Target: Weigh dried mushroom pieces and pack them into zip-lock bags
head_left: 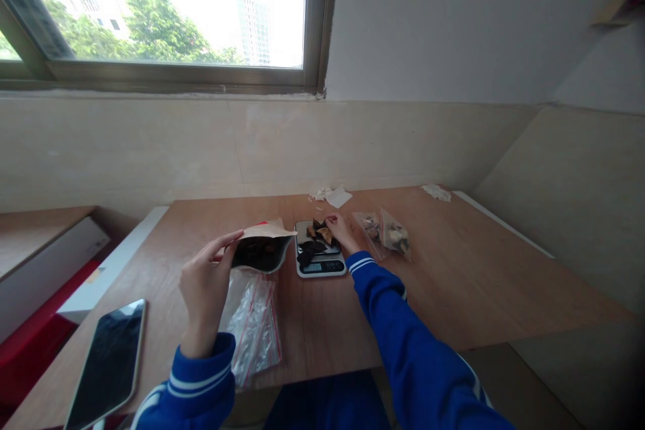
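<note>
My left hand is raised above the wooden table and grips the edge of an open paper pouch with dark pieces inside. My right hand reaches forward onto a small digital scale, its fingers pinched on dark and brown dried pieces piled on the platform. Both arms wear blue sleeves with white stripes.
Empty clear zip bags with red strips lie under the pouch. Two filled small bags lie right of the scale. A phone rests at the table's left front. Crumpled white paper and another scrap sit near the wall.
</note>
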A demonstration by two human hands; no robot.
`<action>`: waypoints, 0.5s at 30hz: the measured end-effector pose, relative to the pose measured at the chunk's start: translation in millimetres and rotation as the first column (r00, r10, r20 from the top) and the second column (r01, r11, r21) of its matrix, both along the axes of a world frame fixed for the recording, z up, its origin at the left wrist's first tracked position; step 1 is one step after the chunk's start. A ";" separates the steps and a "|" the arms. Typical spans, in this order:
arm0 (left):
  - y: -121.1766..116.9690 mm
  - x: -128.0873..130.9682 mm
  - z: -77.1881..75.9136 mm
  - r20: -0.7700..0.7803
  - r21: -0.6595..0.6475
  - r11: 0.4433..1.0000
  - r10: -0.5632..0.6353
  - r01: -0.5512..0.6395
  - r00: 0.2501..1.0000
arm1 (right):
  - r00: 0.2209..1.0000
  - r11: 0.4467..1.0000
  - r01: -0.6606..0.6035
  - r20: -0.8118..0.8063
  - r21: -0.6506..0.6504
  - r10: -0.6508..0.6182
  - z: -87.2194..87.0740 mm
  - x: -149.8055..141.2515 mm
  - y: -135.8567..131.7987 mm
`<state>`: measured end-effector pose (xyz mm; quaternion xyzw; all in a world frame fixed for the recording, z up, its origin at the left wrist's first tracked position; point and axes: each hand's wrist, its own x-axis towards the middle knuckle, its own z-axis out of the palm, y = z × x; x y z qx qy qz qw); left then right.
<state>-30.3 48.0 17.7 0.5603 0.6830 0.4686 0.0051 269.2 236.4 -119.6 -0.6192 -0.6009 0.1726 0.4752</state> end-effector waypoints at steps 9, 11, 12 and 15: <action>-0.3 0.4 -0.9 -0.019 -0.017 1.000 0.020 -0.021 1.000 | 0.833 0.904 -0.419 0.433 0.089 0.344 43.0 -23.1 -83.3; -0.2 1.2 -0.9 -0.013 -0.014 1.000 0.012 -0.013 1.000 | 0.733 0.869 -0.494 0.535 -0.006 0.421 44.7 -31.1 -101.9; -0.2 1.6 -1.0 -0.009 -0.011 1.000 0.008 -0.008 1.000 | 0.692 0.861 -0.506 0.572 -0.050 0.440 44.2 -34.2 -108.3; -0.4 2.3 -1.1 -0.002 -0.011 1.000 0.005 -0.005 1.000 | 0.622 0.864 -0.491 0.650 -0.111 0.437 39.6 -39.9 -115.4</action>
